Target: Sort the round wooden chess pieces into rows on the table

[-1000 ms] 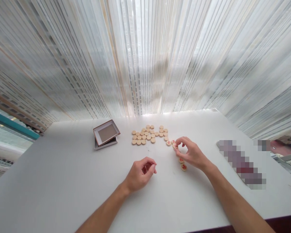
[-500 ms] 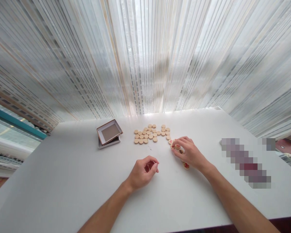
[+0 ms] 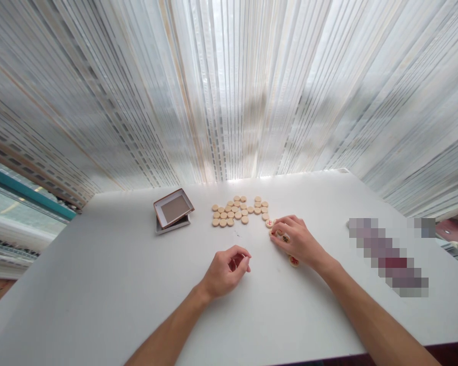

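Note:
My right hand (image 3: 295, 236) is over the right end of a spread of Chinese chess pieces, with thumb and fingertips closed on a round wooden chess piece (image 3: 272, 233) whose red marking partly shows. Under and beside its fingers lie other face-up pieces: a red-marked piece (image 3: 269, 223), a black-marked piece (image 3: 286, 239) and another red one (image 3: 293, 261) below the palm. The fingers hide part of this group. My left hand (image 3: 229, 272) rests on the table with fingers curled to the thumb; its hollow shows nothing inside. Several blank-side-up pieces (image 3: 230, 215) lie farther back.
On the white table (image 3: 99, 284), an open box (image 3: 173, 229) stands back left, its lid (image 3: 175, 208) lying tilted across it. A blurred-out long object (image 3: 385, 256) lies on the right. Pale strip curtains (image 3: 229, 101) hang along the back edge.
The view has shifted very slightly. My right hand's thumb and fingers have drawn closer on the red-marked piece. The left hand keeps its curled pose.

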Available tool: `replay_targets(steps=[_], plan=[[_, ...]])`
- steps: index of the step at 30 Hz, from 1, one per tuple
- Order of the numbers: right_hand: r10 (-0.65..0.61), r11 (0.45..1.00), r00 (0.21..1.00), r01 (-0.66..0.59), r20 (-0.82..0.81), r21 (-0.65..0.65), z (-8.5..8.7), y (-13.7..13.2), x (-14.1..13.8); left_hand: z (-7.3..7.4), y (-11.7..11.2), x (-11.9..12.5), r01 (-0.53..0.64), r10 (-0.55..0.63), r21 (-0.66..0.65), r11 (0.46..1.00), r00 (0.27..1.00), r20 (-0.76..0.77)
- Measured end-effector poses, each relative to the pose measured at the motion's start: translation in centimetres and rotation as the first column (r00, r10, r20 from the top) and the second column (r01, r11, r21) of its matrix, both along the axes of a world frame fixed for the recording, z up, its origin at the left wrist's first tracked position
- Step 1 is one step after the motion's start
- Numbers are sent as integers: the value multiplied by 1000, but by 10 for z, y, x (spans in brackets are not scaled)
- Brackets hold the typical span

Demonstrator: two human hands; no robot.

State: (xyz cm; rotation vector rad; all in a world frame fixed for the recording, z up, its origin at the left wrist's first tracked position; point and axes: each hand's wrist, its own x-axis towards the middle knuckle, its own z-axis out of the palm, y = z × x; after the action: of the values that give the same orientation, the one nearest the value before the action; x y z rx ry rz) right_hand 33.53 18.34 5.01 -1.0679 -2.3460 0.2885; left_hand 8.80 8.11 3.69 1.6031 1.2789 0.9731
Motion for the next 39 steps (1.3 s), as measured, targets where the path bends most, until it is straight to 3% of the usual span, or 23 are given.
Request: replay_targets(steps=[22,28,34,39], plan=[[7,1000,1000,-8,-30,-6,-5,3,-1,-2,0,-1,-9,9,-6,1000,1000,14],[-84,996,991,84,-107,-5,1,7,11,-2,0,-1,-3,3,-9,1000,1000,16],[-236,955,965,208,-115,-212,-1,15,24,-1,0,-1,-5,5,-4,1000,1000,15],[-254,923,963,214,-89,-319,-8,17,24,0,0,0,-6,6,4,1000,1000,8]])
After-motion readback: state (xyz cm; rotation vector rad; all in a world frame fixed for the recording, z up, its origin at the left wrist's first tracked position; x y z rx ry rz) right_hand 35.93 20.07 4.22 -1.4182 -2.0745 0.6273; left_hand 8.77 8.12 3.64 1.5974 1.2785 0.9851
